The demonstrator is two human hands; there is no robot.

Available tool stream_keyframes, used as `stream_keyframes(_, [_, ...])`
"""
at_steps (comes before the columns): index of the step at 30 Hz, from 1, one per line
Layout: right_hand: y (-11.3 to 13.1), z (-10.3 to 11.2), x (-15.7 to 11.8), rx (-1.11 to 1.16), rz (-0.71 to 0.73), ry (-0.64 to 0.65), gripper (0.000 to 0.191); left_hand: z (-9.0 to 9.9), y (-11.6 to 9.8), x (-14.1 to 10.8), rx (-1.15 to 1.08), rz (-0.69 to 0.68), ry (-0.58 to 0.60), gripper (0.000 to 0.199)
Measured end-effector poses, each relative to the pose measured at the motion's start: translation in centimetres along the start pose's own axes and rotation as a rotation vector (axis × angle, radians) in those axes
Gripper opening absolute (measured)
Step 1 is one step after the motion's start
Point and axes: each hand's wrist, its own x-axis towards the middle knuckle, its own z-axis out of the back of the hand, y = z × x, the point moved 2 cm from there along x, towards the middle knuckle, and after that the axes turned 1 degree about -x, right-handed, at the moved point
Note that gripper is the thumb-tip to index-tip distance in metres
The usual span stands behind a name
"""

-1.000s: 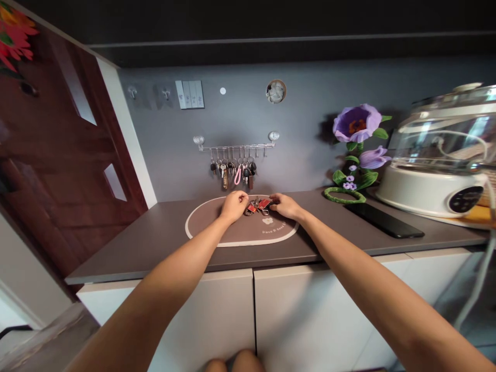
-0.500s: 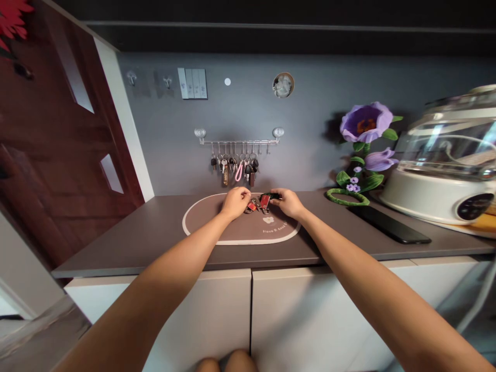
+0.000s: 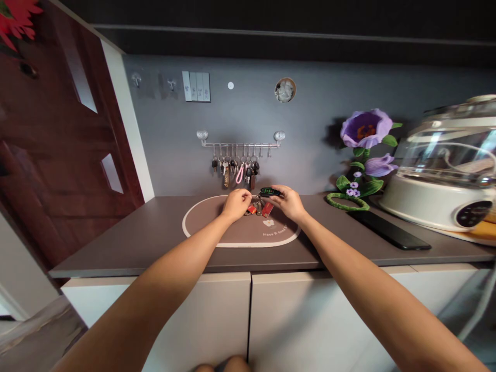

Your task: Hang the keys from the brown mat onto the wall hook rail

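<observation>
My right hand (image 3: 289,201) holds a black key fob (image 3: 269,192) with green markings between thumb and fingers, just above the mat. My left hand (image 3: 237,203) is closed in a pinch at the key ring (image 3: 256,197) that joins the bunch; the fingertips partly hide it. Between the two hands hang a red tag (image 3: 267,208), a smaller red-orange piece (image 3: 251,208) and some metal keys (image 3: 259,207). Below them lies the brown oval mat (image 3: 232,235) with a pale rim.
On the wall behind, a clear hook rail (image 3: 240,145) carries several bunches of keys (image 3: 232,164); hooks at its right end are bare. To the right are a black phone (image 3: 389,230), a purple flower decoration (image 3: 366,129) and a white appliance (image 3: 434,196). A dark shelf (image 3: 271,31) overhangs.
My right hand has raised and turned the key fob so its green-marked face shows. The red tag now hangs lower beneath it. My left hand stays nearly in place.
</observation>
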Motion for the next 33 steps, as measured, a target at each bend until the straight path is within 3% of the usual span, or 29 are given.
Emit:
stream_keyframes(11, [0.8, -0.2, 0.7, 0.153, -0.023, -0.107, 0.033, -0.4, -0.2, 0.2, -0.011, -0.014, 0.010, 0.014])
stream_keyframes(20, [1.6, 0.3, 0.9, 0.395, -0.094, -0.188, 0.040, 0.0, -0.9, 0.3, 0.000, -0.048, -0.050, 0.016])
stream_keyframes(27, [3.1, 0.7, 0.7, 0.525, -0.156, -0.204, 0.048, 0.6, -2.2, 0.4, 0.058, -0.178, -0.092, 0.024])
stream_keyframes(33, [3.6, 0.7, 0.6, 0.522, -0.152, -0.186, 0.049, 0.8, -2.6, 0.4, 0.112, -0.171, -0.076, 0.026])
